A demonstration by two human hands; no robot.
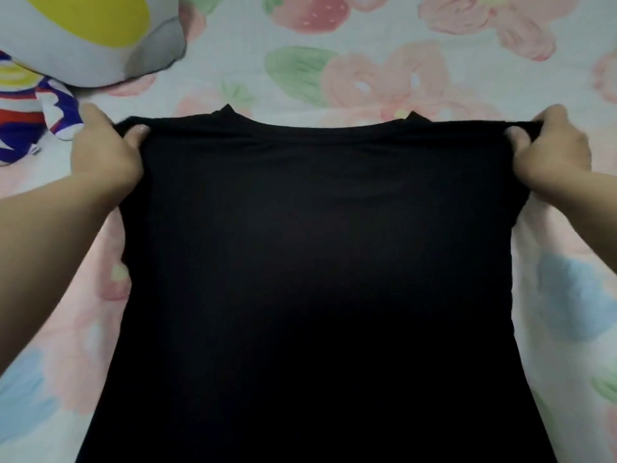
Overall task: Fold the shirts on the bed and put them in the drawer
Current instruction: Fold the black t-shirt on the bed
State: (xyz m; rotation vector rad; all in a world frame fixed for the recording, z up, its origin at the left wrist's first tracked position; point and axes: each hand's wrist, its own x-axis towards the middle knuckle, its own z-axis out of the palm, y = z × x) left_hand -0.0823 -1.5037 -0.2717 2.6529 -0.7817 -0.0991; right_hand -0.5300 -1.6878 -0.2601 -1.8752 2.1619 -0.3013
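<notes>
A plain black shirt (314,262) fills the middle of the view, stretched out over the bed with its collar edge pointing away from me. My left hand (103,152) pinches the shirt's left shoulder, thumb on top of the cloth. My right hand (551,152) pinches the right shoulder the same way. The cloth is pulled taut between both hands. The shirt's lower part runs out of the bottom of the frame. No drawer is in view.
The bed sheet (367,61) has a pink flower and strawberry print. A grey and yellow plush toy (86,38) sits at the top left, with a red, white and blue plush (30,118) just below it, close to my left hand.
</notes>
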